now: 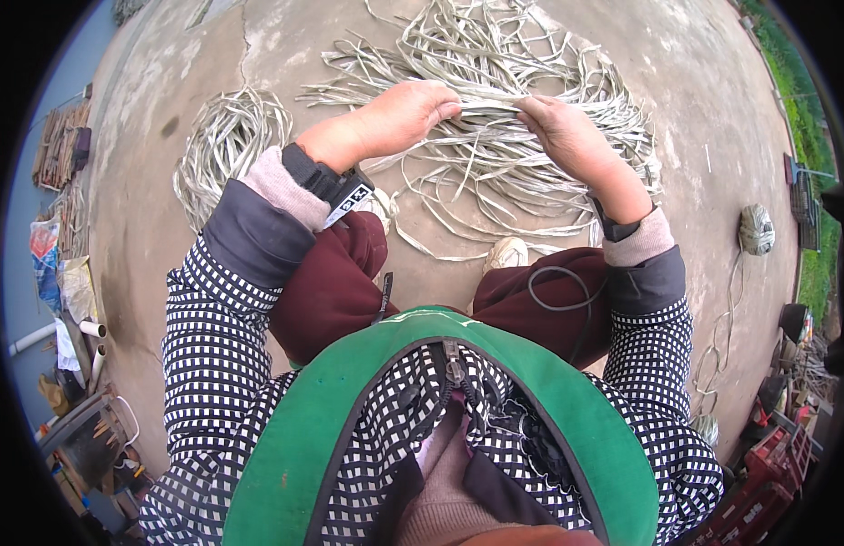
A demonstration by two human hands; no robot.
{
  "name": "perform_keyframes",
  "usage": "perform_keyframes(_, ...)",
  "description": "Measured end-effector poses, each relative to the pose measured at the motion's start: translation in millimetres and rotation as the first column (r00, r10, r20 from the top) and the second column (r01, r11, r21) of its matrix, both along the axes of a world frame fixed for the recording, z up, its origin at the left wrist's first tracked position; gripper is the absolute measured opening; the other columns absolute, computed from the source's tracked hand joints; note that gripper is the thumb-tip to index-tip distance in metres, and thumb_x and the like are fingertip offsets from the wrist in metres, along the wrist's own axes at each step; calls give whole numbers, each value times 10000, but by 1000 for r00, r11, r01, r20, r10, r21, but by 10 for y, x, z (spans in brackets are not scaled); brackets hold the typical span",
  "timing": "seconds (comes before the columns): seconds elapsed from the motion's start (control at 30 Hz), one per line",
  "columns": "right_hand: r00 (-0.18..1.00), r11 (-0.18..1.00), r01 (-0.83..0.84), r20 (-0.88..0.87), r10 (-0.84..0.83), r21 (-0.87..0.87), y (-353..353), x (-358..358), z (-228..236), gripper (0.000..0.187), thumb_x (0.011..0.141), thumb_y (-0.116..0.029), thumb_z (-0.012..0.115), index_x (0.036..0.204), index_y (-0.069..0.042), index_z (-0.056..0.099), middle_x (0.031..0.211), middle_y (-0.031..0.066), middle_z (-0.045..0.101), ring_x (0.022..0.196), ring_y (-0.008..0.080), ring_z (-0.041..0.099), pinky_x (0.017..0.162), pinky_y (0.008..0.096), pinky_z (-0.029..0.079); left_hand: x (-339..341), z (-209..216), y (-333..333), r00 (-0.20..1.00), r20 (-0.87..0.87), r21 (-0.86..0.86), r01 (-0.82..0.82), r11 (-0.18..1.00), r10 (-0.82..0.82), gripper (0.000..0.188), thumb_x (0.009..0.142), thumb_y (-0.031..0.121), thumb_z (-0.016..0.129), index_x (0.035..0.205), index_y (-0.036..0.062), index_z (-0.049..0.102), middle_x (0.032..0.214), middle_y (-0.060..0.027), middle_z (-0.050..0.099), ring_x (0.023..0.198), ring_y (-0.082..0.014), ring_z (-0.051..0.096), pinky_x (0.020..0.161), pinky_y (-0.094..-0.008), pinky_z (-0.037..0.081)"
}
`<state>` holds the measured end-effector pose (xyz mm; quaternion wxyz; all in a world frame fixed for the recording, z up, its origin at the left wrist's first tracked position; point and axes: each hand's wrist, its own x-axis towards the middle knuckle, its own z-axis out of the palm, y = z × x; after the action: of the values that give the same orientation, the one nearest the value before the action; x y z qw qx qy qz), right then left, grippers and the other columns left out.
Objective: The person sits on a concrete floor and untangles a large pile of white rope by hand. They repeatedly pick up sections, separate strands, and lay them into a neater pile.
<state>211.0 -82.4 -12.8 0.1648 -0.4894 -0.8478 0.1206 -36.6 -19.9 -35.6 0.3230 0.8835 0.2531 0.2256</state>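
Observation:
My left hand (402, 118) and my right hand (569, 138) are raised over a large, loose heap of silvery-white flat strips (513, 177) on the concrete. A flat strip (488, 95) of the same kind runs between them, pinched at one end by the thumb and fingers of each hand. The hands are a short way apart, and the strip blends with the heap behind it. To the left lies a smaller looped bundle of like strips (223, 136).
My shoes (506, 253) stand at the heap's near edge. A wound ball of strip (757, 229) lies at the right, trailing a long tail. Stacked sticks (62, 146) and pale pipes (92, 329) line the left wall. A dark red machine (758, 487) stands at the lower right.

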Motion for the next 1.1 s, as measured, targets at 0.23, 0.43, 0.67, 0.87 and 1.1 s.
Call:
perform_keyframes(0.23,998,993,22,-53,-28,-120,-21,-6,82,198,941,-205,468,923,-20,536,792,189,594,782,388,576,688,440,450,-35,105,24,980,-198,13,8,1000,-5,208,943,205,490,962,22,588,859,-160,578,824,-337,566,737,-394,450)
perform_keyframes(0.43,947,910,-138,-320,7,-390,-5,-227,23,186,972,-165,469,988,3,548,734,21,558,657,97,510,598,267,439,180,41,-87,999,4,48,48,998,-49,211,930,208,500,884,22,589,811,-176,594,790,-367,577,700,-427,455)
perform_keyframes(0.67,657,794,-57,-622,-427,-605,26,22,1,318,887,0,576,1196,11,501,787,10,589,671,56,557,597,172,458,37,34,34,995,-80,-83,-67,994,60,219,925,218,500,875,29,600,786,-191,596,757,-382,574,680,-436,457)
perform_keyframes(0.87,634,819,-155,-691,-346,-553,6,-32,14,281,880,-13,585,1156,15,535,786,46,624,631,72,588,563,201,502,78,45,-50,998,-59,-70,11,997,-15,201,912,209,527,909,27,612,835,-180,615,780,-367,582,691,-422,464)
perform_keyframes(1.1,630,816,-88,-666,-399,-572,-25,-89,67,126,875,-27,598,984,34,614,736,39,633,577,57,567,508,191,474,61,108,-81,994,-77,-98,74,992,-81,211,891,208,578,978,26,641,841,-164,625,763,-320,599,675,-377,467)
